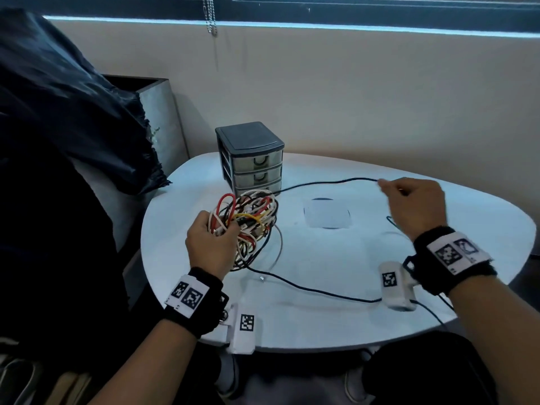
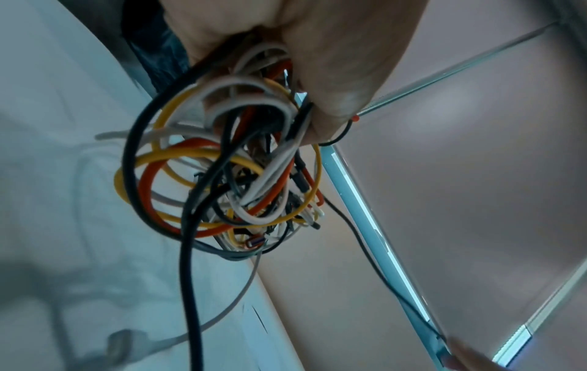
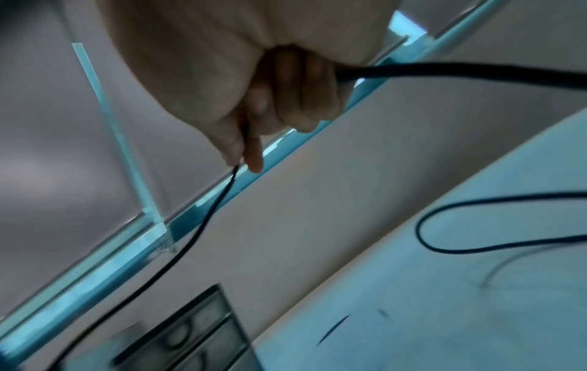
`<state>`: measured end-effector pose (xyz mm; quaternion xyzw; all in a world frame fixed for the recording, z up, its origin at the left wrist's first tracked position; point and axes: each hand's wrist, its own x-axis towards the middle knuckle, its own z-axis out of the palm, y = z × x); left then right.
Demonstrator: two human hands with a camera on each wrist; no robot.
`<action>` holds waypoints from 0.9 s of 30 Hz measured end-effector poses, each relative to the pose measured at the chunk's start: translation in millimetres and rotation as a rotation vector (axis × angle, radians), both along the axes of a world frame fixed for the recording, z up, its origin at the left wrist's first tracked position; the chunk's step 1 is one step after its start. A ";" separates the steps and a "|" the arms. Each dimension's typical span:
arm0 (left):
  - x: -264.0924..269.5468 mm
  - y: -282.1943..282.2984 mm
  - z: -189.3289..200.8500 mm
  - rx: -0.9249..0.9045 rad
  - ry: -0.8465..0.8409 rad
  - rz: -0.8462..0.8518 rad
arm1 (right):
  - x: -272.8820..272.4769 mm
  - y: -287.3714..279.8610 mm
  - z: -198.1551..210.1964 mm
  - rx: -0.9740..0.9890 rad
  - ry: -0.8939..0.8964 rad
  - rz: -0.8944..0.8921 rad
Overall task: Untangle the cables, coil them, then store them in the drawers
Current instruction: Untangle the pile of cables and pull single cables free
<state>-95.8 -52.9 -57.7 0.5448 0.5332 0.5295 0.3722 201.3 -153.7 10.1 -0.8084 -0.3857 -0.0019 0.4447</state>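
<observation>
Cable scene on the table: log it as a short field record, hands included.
left hand: grips the cable tangle
right hand: pinches the black cable, lifted above the table
black cable path: runs from the tangle to the right hand
drawer unit: behind the tangle, visible drawers shut
cables coiled: none yet

We see a dim, bluish scene, lit mostly by a cold strip of daylight at the window on the wall beyond both grips, which leaves a pale sheen on the table between them. Below and outside the left grip, everything sinks into near-black shadow. Both wrist views are soft with motion blur, and straight lines bow towards the edges.
</observation>
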 end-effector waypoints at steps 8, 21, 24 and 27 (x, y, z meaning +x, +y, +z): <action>2.9 1.0 -3.8 -0.047 -0.081 -0.029 | 15.2 -4.9 -15.5 -0.503 -0.261 -0.111; 16.3 11.0 -0.6 -0.496 -0.637 -0.077 | -134.3 3.6 -55.5 -0.716 -0.190 0.628; 7.6 10.4 -1.3 -0.575 -0.765 -0.190 | -137.4 3.8 -62.5 -0.606 -0.001 0.697; 2.1 7.1 -0.9 -0.584 -0.855 -0.246 | -144.0 2.0 -60.5 -0.568 -0.121 0.727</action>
